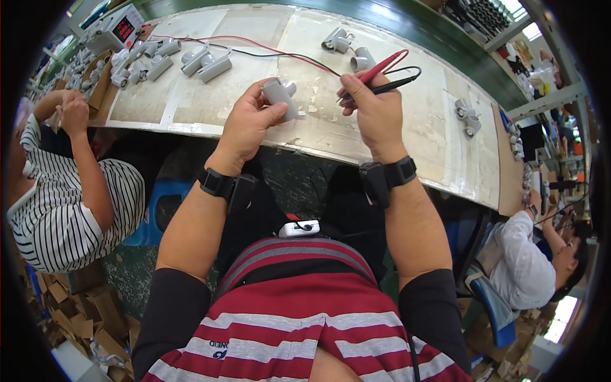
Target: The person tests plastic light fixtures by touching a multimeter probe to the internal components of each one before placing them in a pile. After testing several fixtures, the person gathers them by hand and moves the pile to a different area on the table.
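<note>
My left hand (pixel 243 128) is closed round a grey cylindrical housing with a short side piece (pixel 279 99), held over the front part of the table. In my right hand (pixel 382 121) are a red test probe (pixel 384 65) and a black test probe (pixel 396 84), gripped together between thumb and fingers. Their tips point left, toward the housing, and stand apart from it. Just beyond the right hand, a similar grey housing (pixel 360 62) rests on the table, with another grey housing (pixel 336 40) farther back.
Red and black leads (pixel 267 51) cross the worn table (pixel 210 114) near a power supply (pixel 114 32) at far left. Several grey housings (pixel 207 65) lie left of centre; more (pixel 468 118) lie right. Co-workers sit at left (pixel 76 210) and right (pixel 519 261).
</note>
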Available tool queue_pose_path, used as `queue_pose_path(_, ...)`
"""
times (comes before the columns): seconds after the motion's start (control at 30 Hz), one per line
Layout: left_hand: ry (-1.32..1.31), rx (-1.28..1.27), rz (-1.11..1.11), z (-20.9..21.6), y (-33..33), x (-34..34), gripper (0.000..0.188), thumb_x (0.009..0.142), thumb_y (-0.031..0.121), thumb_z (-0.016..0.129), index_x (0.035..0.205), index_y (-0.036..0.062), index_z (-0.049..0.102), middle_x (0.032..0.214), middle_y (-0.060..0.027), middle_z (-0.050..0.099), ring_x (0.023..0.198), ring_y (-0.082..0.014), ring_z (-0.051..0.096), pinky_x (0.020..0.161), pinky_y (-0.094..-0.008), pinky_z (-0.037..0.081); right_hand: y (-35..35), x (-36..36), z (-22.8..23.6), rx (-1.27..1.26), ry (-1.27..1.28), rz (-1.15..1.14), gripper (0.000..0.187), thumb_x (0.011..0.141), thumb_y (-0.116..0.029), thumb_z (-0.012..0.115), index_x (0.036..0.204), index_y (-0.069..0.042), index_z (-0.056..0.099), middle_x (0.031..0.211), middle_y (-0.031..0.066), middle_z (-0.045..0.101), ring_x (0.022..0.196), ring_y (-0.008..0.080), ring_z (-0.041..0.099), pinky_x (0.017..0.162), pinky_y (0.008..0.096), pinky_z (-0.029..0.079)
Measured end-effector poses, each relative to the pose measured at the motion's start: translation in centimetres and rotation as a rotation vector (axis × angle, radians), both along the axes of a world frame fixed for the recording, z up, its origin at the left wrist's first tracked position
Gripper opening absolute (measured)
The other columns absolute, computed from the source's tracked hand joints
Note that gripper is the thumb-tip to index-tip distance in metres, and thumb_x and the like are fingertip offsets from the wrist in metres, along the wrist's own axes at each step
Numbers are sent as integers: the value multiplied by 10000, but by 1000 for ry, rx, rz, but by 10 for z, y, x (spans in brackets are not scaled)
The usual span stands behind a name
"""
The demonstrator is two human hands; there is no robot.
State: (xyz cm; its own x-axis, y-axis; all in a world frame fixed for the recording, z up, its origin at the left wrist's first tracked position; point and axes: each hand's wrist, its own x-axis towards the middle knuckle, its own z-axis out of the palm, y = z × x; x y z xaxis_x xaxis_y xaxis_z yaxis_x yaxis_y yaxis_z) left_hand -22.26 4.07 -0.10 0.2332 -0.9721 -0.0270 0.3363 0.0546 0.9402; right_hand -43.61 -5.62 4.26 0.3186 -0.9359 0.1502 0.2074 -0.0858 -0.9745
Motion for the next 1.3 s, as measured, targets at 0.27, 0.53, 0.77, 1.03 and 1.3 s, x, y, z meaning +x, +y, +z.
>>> queue_pose_path(0.27, -147, -44, -33, -3, 8, -2, 533, 922, 4, 734, 1419, 44, 546, 1137, -80, 639, 995, -146, 650, 863, -282, 573, 18, 32, -40, 35, 171, 5, 190, 952, -182, 765, 945, -7, 693, 778, 52, 696, 607, 107, 616, 531, 251, 490)
queue_pose_path(0.53, -160, -67, -40, -4, 9, -3, 533, 911, -16, 745, 1406, 43, 555, 1137, -72, 639, 1017, -140, 652, 881, -281, 573, 26, 50, -53, -68, 263, -56, 208, 937, -196, 774, 915, -3, 701, 714, 35, 682, 563, 98, 602, 511, 257, 471)
queue_pose_path(0.77, -152, -91, -43, -8, 9, -4, 524, 913, -9, 749, 1398, 43, 558, 1135, -68, 642, 1016, -137, 654, 886, -279, 568, 29, 51, -60, -134, 294, -100, 206, 938, -201, 772, 902, -11, 702, 695, 33, 680, 568, 98, 606, 517, 259, 459)
queue_pose_path(1.03, -178, -101, -26, -13, 7, -5, 530, 913, 1, 757, 1400, 49, 554, 1121, -61, 649, 1011, -128, 652, 896, -285, 560, 29, 52, -63, -246, 325, -135, 201, 936, -202, 770, 905, -15, 704, 694, 37, 691, 578, 111, 622, 534, 278, 469)
queue_pose_path(1.3, -186, -160, 25, -14, 12, -6, 525, 910, -15, 730, 1396, 55, 544, 1110, -68, 659, 983, -135, 665, 870, -293, 568, 36, 55, -61, -371, 406, -205, 196, 930, -215, 770, 894, -33, 709, 672, 57, 686, 575, 150, 640, 541, 304, 474)
